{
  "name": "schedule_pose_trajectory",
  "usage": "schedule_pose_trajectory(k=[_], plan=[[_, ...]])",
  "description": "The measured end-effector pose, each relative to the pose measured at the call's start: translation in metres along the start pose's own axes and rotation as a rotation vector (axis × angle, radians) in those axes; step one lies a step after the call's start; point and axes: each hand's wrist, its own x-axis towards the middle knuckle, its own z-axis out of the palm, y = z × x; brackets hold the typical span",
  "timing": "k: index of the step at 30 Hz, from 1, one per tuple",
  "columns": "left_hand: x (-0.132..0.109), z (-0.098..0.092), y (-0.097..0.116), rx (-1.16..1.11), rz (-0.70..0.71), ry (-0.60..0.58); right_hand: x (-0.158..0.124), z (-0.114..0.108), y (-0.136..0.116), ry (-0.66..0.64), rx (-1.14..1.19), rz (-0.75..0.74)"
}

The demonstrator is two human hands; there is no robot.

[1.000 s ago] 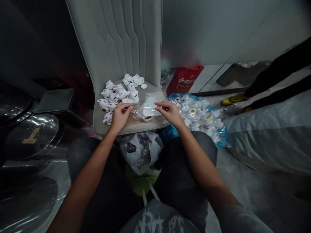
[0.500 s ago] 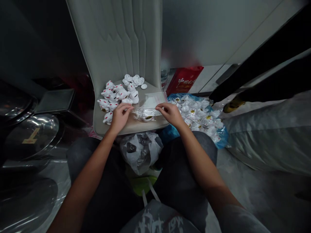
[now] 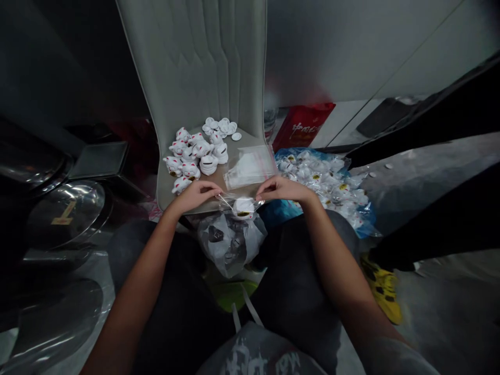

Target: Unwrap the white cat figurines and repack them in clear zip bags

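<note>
Between my hands hangs a clear plastic bag (image 3: 227, 202) with a white lucky-cat figurine (image 3: 244, 207) inside it, just off the chair seat's front edge. My left hand (image 3: 198, 195) pinches one side of the bag. Fingers of my right hand (image 3: 278, 189) pinch the other side. Several white cat figurines (image 3: 202, 148) with red ears stand grouped on the seat to the left. Behind them lie several round white discs (image 3: 220, 126). A stack of flat clear bags (image 3: 250, 164) rests on the seat beyond my right hand.
The grey chair (image 3: 195, 62) stands before my knees. Below its edge hangs a whitish plastic bag (image 3: 232, 245). At right, a blue bag (image 3: 324, 179) holds many wrapped figurines, near a red bag (image 3: 302, 125). A person's yellow shoe (image 3: 383, 289) is on the floor at right.
My hands have drawn the bagged figurine toward me, from over the seat to beyond its front edge. The flat bags are now uncovered. At right, the person's legs have shifted, showing a yellow shoe.
</note>
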Motion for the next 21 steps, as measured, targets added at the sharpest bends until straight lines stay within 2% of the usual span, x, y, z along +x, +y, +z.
schedule_pose_trajectory(k=[3,6,9,13,16,19,21], plan=[[-0.006,0.007,0.005,-0.035,-0.054,-0.072,0.002,0.000,0.001,-0.099,-0.001,0.030],[-0.008,0.021,0.010,-0.050,-0.078,-0.077,0.003,-0.003,0.004,-0.097,-0.041,0.094],[-0.007,0.033,0.014,0.036,-0.006,-0.073,0.001,-0.007,0.011,0.020,-0.046,0.197],[-0.004,0.044,0.017,0.152,0.089,-0.171,-0.003,-0.013,0.021,0.180,-0.075,0.275],[-0.003,0.047,0.015,0.165,0.095,-0.236,-0.003,-0.017,0.025,0.301,-0.308,0.304],[0.000,0.048,0.011,0.194,0.089,-0.267,-0.001,-0.019,0.027,0.440,-0.602,0.235],[0.003,0.047,0.008,0.223,0.078,-0.255,0.001,-0.019,0.029,0.482,-0.681,0.171]])
